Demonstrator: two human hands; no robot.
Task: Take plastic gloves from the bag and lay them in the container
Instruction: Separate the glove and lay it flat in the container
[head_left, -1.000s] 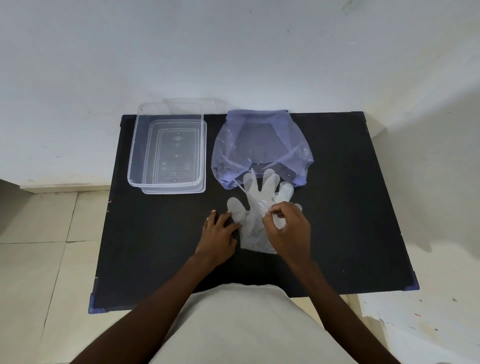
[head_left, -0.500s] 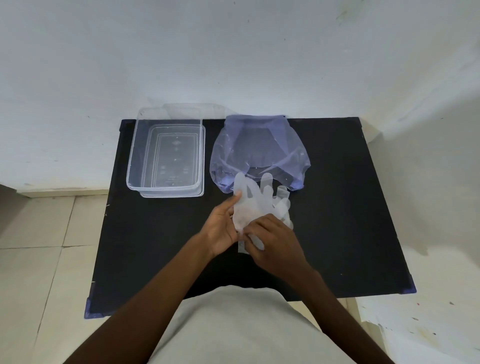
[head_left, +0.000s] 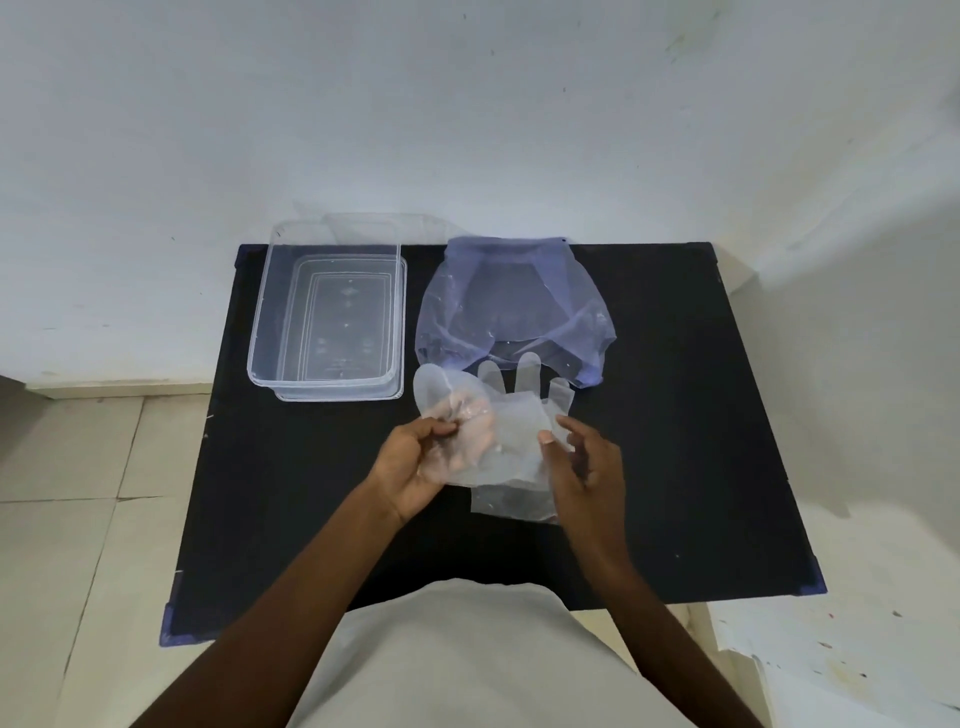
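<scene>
A stack of clear plastic gloves (head_left: 511, 441) lies on the black table, fingers pointing away from me, just in front of the bluish see-through bag (head_left: 511, 306). My left hand (head_left: 415, 467) pinches the top glove at its left side and lifts it off the stack. My right hand (head_left: 582, 467) rests on the stack's right side with fingers spread; its thumb touches a glove edge. The clear rectangular container (head_left: 327, 312) stands at the back left of the table with nothing in it.
The black table (head_left: 675, 467) stands against a white wall. A clear lid lies under the container. Tiled floor lies to the left, a pale surface to the right. My light shirt fills the near edge.
My left hand has peeled one glove up from the stack and drawn it left. My right hand has opened and shifted to the right side of the stack.
</scene>
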